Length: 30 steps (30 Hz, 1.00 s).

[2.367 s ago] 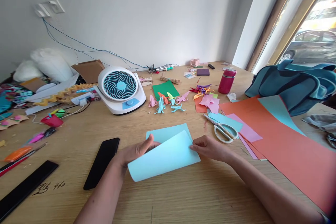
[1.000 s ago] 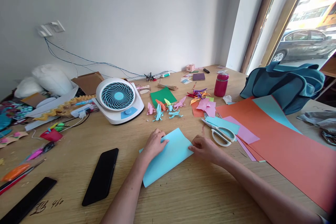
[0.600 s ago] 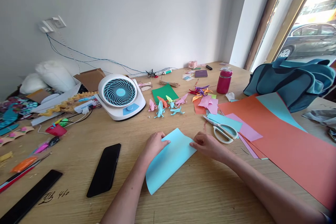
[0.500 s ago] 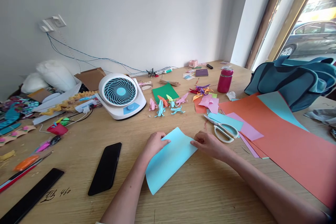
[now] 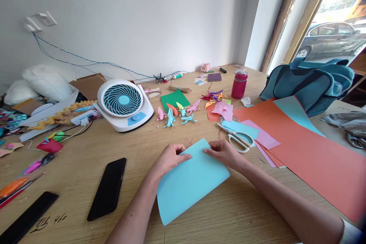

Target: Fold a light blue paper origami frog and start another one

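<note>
A light blue sheet of paper point(image 5: 191, 183) is held up between my two hands, tilted and slightly curved, its lower edge toward me. My left hand point(image 5: 174, 158) pinches its upper left edge, thumb on top and fingers behind. On the upper right edge my right hand point(image 5: 224, 154) grips in the same way, the fingers partly hidden by the sheet. Just beyond the right hand lie scissors with white handles point(image 5: 238, 141), resting by light blue paper point(image 5: 243, 127). Small folded paper figures point(image 5: 178, 112) stand farther back, near a green sheet point(image 5: 175, 100).
A white fan point(image 5: 124, 105) stands at the back left. Two black phone-like slabs lie left, the nearer being a phone point(image 5: 107, 188). Large orange paper point(image 5: 303, 148), a teal bag point(image 5: 300, 84) and a red bottle point(image 5: 239, 85) occupy the right. Pink and orange scraps point(image 5: 221, 110) lie behind the scissors.
My right hand has shifted its hold inward along the top edge, closer to my left hand. The blue sheet has turned more face-on and spread wider. The view has swung slightly right.
</note>
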Available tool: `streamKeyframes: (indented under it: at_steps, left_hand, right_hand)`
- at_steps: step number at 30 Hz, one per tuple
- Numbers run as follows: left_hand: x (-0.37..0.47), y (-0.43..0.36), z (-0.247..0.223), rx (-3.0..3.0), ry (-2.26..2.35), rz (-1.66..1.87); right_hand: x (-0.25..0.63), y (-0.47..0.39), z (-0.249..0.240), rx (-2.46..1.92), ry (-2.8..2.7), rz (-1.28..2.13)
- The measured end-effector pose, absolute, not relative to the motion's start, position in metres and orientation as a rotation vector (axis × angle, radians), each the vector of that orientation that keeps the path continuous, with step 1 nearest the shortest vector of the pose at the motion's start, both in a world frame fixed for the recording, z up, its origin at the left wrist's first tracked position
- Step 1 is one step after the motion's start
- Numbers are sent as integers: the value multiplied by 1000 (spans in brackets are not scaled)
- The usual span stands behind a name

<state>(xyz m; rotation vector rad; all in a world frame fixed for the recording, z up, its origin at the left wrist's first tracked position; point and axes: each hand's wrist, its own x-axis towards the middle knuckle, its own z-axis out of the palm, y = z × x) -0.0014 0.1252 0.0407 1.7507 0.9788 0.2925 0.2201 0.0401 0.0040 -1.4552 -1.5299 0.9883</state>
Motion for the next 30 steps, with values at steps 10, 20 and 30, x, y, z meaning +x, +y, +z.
streamKeyframes:
  at_steps: [10,20,30]
  left_hand:
    - [-5,127,35,1655,923,230]
    - [-2,123,42,1662,1015,287]
    - [-2,123,40,1668,1054,277]
  right_hand:
    - [224,40,3,-1411,-1587,1013]
    - [226,43,-1,-1434,-1541,1074]
    - [228,44,-3,-1417,-1526,1089]
